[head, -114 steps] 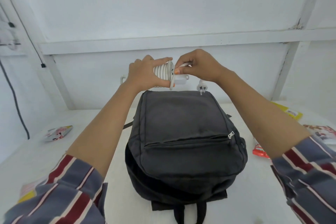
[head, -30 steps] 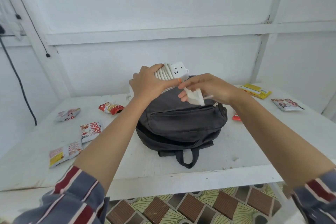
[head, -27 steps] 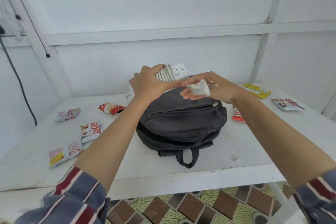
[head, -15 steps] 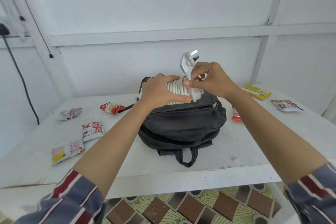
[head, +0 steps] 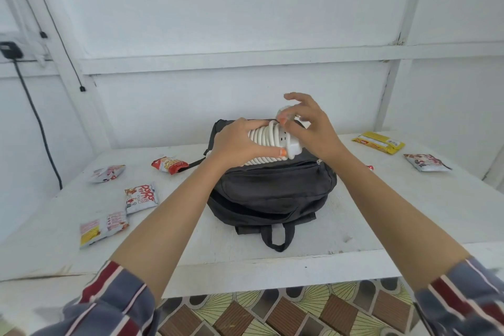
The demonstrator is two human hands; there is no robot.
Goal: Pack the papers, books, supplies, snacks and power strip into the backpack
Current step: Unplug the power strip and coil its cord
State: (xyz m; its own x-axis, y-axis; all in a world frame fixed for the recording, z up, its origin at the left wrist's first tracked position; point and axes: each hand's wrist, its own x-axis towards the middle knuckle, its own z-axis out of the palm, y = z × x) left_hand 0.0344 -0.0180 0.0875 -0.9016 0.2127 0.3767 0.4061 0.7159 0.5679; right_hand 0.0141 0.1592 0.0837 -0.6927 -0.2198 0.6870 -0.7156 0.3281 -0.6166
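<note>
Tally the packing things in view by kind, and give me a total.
snack packets: 7, the last mostly hidden
backpack: 1
power strip: 1
Total: 9

**One backpack, one power strip, six snack packets, perhaps seven**

One dark grey backpack point(head: 272, 188) lies on one white table point(head: 381, 213). One white power strip point(head: 275, 142), its cord wound round it, sits over the backpack's far end. Two hands are on it, the left hand point(head: 234, 142) and the right hand point(head: 313, 131).

Four snack packets lie left of the backpack:
- a red packet point(head: 169, 165)
- a silver packet point(head: 107, 173)
- a white-and-red packet point(head: 141, 197)
- a pale packet point(head: 103, 229) with a yellow patch

Two more lie right of the backpack, a yellow packet point(head: 378, 142) and a silver-brown packet point(head: 425, 162).

A red sliver point(head: 370, 167) just right of the backpack, mostly hidden by a forearm, may be a seventh.
</note>
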